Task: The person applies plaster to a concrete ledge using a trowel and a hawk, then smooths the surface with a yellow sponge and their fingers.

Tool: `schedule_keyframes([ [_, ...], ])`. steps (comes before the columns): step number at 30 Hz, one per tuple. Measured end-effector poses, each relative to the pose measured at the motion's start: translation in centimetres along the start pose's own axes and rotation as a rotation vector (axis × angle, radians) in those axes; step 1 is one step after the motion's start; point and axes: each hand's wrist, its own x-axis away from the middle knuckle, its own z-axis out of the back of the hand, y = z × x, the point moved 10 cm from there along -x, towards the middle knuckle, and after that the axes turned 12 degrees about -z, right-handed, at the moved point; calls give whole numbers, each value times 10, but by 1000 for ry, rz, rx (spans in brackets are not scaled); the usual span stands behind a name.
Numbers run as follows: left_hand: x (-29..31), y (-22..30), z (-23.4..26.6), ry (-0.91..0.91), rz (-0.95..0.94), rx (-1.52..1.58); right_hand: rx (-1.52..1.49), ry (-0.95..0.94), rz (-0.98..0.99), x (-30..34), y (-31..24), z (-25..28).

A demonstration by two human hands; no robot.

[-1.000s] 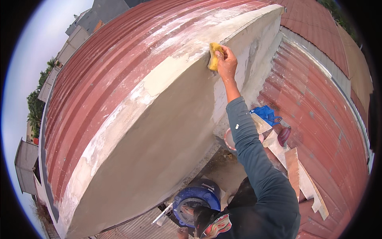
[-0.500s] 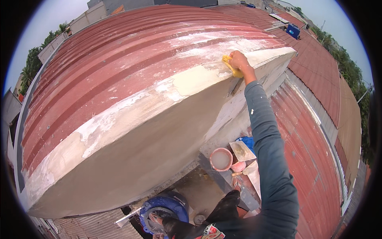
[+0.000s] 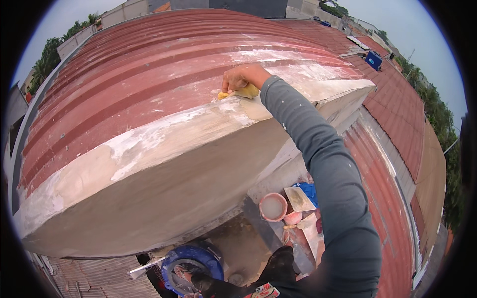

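My right hand (image 3: 242,77) is closed round a soft, bent yellow sponge (image 3: 249,91). It presses the sponge on the top edge of the plastered wall (image 3: 169,131), where the wall meets the red corrugated roof (image 3: 134,92). The wall's top is pale with white patches, and its near face is smooth grey-brown. Only a bit of my left hand (image 3: 192,295) shows at the bottom edge, low beside the blue drum; its fingers are mostly cut off.
Below stand a pink bucket (image 3: 273,207) of cloudy liquid, a flat plastering board (image 3: 300,199) and a blue bag (image 3: 307,192). One foot is on the blue drum (image 3: 213,263), the other near the bucket. Another red roof (image 3: 370,164) lies to the right.
My right hand has moved left along the wall's top edge with the sponge, off the pale yellowish patch. The view has shifted slightly.
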Motion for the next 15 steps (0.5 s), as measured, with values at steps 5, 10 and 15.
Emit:
schedule_keyframes([
  [5,7,281,-4,125,-558,206,207,347,-81,8,120,8],
  [10,6,621,-57,492,-1523,123,-170,284,-68,28,174,7],
  [15,-187,699,-55,152,-964,-796,-261,649,178,119,177,48],
])
